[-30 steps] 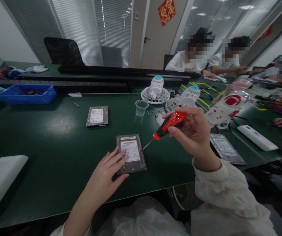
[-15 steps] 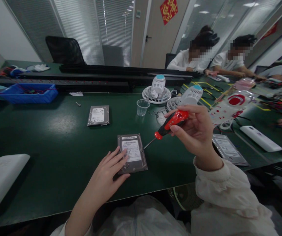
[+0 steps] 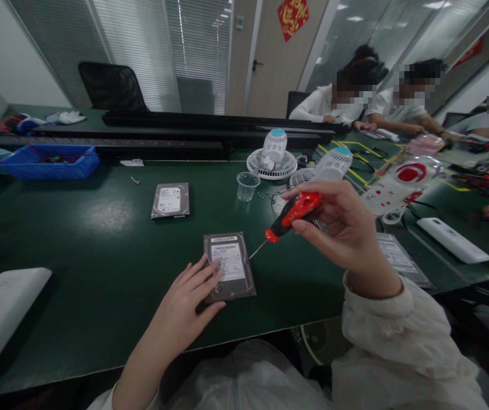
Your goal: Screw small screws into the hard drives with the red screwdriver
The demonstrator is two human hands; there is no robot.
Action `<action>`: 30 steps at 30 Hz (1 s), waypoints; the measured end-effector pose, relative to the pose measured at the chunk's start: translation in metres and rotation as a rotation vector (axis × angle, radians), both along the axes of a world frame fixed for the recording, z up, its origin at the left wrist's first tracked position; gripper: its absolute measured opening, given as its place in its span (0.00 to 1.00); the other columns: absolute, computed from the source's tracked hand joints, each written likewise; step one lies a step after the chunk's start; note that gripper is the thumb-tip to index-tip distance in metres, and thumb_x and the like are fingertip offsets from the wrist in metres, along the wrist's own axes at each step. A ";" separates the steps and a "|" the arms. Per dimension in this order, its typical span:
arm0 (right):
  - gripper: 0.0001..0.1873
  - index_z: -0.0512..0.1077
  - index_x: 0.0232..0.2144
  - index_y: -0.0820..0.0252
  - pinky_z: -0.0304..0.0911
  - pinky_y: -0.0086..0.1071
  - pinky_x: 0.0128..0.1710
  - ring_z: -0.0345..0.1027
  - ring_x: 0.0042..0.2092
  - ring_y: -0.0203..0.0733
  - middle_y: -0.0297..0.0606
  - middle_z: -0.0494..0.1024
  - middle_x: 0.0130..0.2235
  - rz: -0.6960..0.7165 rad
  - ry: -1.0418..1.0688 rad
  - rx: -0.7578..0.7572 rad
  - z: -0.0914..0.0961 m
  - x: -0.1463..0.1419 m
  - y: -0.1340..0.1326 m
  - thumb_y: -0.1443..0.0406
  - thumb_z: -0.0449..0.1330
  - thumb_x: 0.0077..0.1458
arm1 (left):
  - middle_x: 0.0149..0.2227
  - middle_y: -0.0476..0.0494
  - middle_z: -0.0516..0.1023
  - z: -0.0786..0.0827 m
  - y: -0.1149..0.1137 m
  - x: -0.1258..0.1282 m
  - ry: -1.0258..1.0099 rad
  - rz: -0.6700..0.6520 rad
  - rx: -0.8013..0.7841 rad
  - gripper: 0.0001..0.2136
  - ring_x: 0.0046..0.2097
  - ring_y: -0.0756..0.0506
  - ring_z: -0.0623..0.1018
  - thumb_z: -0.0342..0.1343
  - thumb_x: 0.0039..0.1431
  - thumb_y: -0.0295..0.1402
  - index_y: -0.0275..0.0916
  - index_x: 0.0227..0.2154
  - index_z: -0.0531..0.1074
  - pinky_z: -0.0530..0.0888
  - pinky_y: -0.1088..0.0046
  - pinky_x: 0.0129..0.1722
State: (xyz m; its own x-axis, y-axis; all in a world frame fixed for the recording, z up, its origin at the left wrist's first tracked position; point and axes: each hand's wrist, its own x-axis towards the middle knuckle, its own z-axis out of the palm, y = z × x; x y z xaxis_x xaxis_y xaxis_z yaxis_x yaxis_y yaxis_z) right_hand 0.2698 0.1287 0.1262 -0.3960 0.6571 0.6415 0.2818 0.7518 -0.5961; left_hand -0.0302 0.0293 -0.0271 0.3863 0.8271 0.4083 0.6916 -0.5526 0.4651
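Observation:
A hard drive with a white label lies flat on the green table near its front edge. My left hand rests open over the drive's left side, fingers stretched across the label. Between the thumb and fingers of my right hand is a red and black screwdriver. Its shaft slants down to the left, and the tip meets the drive's right edge. Whether it sits in a screw is too small to tell.
Farther back lie a second hard drive, a clear plastic cup and white fans. A blue bin stands at left, a white power bank-like block nearer. Another drive and a bottle are at right. Co-workers sit beyond.
My right hand and the screwdriver handle have shifted slightly left, while the tip stays at the drive's edge. My left hand and the drive have not moved.

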 end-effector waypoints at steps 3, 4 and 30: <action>0.20 0.75 0.58 0.50 0.79 0.35 0.36 0.82 0.43 0.44 0.40 0.84 0.52 -0.013 -0.077 -0.021 0.012 0.001 -0.003 0.62 0.66 0.64 | 0.71 0.38 0.72 0.000 0.000 0.000 0.006 0.008 -0.004 0.27 0.73 0.30 0.69 0.64 0.67 0.31 0.46 0.68 0.72 0.71 0.34 0.68; 0.19 0.75 0.57 0.50 0.78 0.35 0.34 0.81 0.41 0.44 0.40 0.84 0.50 -0.033 -0.102 -0.014 0.016 0.000 -0.003 0.62 0.65 0.65 | 0.71 0.38 0.72 0.000 0.000 0.001 0.004 0.010 -0.005 0.27 0.73 0.30 0.69 0.64 0.67 0.31 0.46 0.68 0.72 0.71 0.34 0.68; 0.15 0.65 0.53 0.56 0.66 0.33 0.35 0.72 0.36 0.37 0.37 0.77 0.46 0.199 -0.364 0.202 0.033 -0.019 0.016 0.66 0.60 0.65 | 0.71 0.37 0.73 -0.001 0.001 0.000 0.010 -0.004 0.021 0.27 0.72 0.29 0.70 0.65 0.67 0.31 0.44 0.67 0.72 0.72 0.32 0.67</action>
